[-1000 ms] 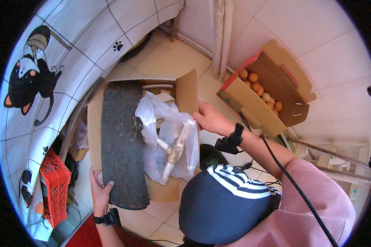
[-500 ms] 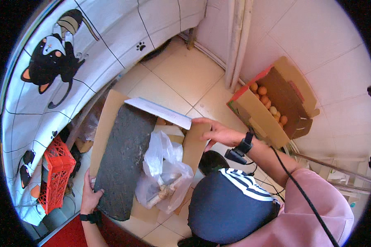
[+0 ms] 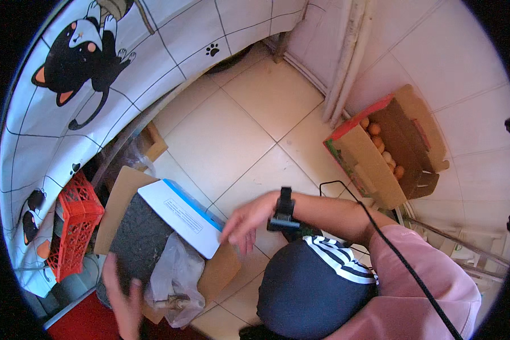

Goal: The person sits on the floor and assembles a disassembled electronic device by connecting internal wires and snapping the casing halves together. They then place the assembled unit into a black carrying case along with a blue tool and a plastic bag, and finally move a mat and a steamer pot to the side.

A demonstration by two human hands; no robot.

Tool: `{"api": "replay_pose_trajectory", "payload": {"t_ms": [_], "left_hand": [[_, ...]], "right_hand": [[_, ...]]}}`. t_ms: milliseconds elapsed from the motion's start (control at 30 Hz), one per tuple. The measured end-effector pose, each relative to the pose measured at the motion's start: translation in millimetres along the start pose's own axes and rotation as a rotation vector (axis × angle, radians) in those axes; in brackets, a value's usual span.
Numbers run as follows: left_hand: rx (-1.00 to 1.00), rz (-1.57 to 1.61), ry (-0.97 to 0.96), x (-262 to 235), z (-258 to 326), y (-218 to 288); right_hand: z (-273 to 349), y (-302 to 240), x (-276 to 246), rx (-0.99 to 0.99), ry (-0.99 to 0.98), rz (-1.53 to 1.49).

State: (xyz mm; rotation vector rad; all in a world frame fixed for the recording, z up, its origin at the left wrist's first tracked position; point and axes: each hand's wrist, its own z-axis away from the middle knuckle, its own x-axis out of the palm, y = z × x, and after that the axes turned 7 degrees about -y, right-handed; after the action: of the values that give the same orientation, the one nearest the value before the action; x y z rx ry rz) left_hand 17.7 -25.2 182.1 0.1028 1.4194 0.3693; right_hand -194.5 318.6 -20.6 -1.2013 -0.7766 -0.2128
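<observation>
An open cardboard box stands at the lower left. In it are a dark grey slab-like piece, rough on its surface, and a translucent plastic bag with pale, stick-like pieces inside. A flat white box with a blue edge leans slanted across its far side. My left hand, blurred, is over the near left part of the box with thumb and fingers apart. Close by the white box's right corner is my right hand, its fingers loosely stretched out; whether they touch the corner I cannot tell.
At the right, by the wall, an open carton holds several eggs. An orange plastic crate stands left, below a cat-patterned cloth. Pipes run up the wall. A black cable hangs across my right arm.
The cardboard box has shifted left and toward me, and more of the white box's face shows. My right hand has left the cardboard edge; my left hand has come off the box's side.
</observation>
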Motion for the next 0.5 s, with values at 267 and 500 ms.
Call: {"api": "replay_pose_trajectory", "payload": {"t_ms": [267, 500], "left_hand": [[0.216, 0.36, -0.387, 50, 19, 137], [-0.089, 0.234, -0.482, 109, -18, 159]], "right_hand": [[70, -101, -188, -0.397, 1.488, -0.212], [104, -149, -339, -0.684, 1.605, -0.381]]}}
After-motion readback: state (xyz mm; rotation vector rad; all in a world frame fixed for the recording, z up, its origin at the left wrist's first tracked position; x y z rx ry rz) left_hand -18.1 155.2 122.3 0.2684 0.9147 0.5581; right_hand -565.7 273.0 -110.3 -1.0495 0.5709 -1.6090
